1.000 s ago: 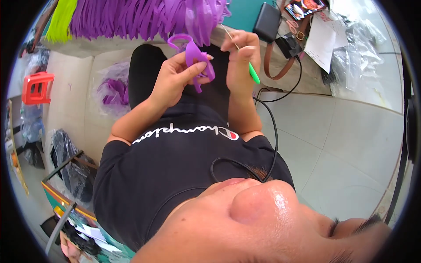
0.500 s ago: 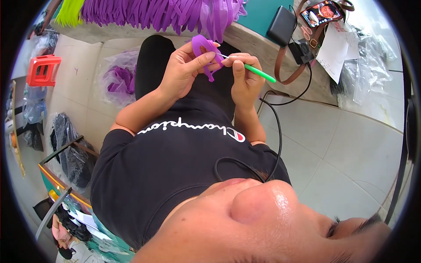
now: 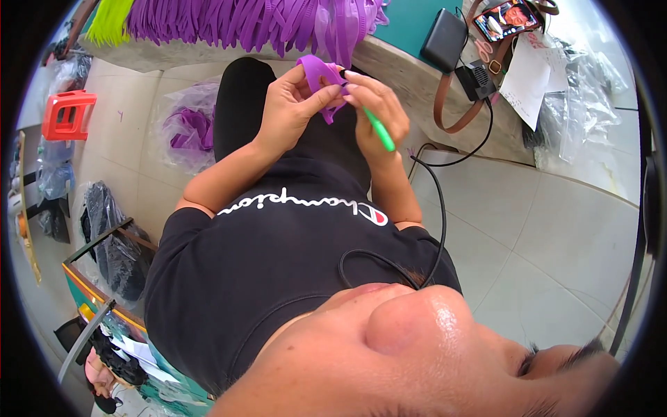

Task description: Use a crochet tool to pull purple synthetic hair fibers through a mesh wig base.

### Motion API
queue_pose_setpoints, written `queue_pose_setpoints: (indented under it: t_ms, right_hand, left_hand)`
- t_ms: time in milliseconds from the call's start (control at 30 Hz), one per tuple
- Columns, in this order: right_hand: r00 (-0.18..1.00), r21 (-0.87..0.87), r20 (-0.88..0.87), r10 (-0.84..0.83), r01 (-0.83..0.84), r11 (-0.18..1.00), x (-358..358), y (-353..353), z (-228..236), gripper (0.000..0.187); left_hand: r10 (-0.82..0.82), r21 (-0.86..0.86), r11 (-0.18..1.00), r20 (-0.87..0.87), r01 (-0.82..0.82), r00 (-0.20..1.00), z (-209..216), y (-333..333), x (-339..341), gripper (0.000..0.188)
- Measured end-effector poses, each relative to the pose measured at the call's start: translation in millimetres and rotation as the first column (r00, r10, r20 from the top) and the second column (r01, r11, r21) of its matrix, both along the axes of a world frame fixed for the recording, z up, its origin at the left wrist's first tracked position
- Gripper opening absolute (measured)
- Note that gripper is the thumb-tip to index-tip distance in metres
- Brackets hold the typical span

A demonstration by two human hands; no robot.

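Observation:
My left hand [image 3: 288, 115] pinches a looped purple rubbery strap [image 3: 317, 72] between thumb and fingers, above my lap. Close against it on the right, my right hand [image 3: 381, 104] has a slim tool with a green handle [image 3: 379, 130] tucked in its grip. The handle points down toward me, and the tool's tip is hidden by the fingers. My right fingertips reach the strap's right side; exactly what they touch there is hard to make out. Many similar purple straps [image 3: 229, 24] lie in a row along the table's edge beyond my hands.
Lime-green straps [image 3: 110, 21] lie at the far left. A black box [image 3: 445, 40], a phone [image 3: 508, 19], a brown belt [image 3: 445, 104] and papers [image 3: 526, 80] are at right. Purple pieces in a plastic bag [image 3: 189, 128] and a red stool [image 3: 69, 115] stand on the floor. A black cable [image 3: 442, 201] hangs beside me.
My right hand has closed in on the strap, and the green handle has swung to point more steeply down. The tool's thin metal tip, visible before, is now hidden. The strap has tilted slightly.

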State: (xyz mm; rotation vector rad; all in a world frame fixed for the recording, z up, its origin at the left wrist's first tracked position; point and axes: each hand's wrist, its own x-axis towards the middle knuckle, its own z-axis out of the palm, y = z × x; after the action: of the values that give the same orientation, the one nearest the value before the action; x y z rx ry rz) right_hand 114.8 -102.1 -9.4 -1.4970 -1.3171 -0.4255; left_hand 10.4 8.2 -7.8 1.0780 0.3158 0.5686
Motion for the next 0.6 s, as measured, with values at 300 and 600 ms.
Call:
queue_pose_setpoints:
  t_ms: [300, 600]
  right_hand:
    - [0.975, 0.123, -0.169, 0.142, -0.122, 0.985, 8.8, 2.5, 5.8, 0.007]
    - [0.958, 0.136, -0.239, 0.157, -0.127, 0.983, -2.4, -1.2, 3.1, 0.009]
  left_hand:
    - [-0.061, -0.031, 0.998, 0.009, 0.061, 0.998, 3.0, 9.0, 0.4, 0.03]
    - [0.033, 0.075, 0.996, 0.109, -0.042, 0.993, 3.1, -3.3, 3.5, 0.042]
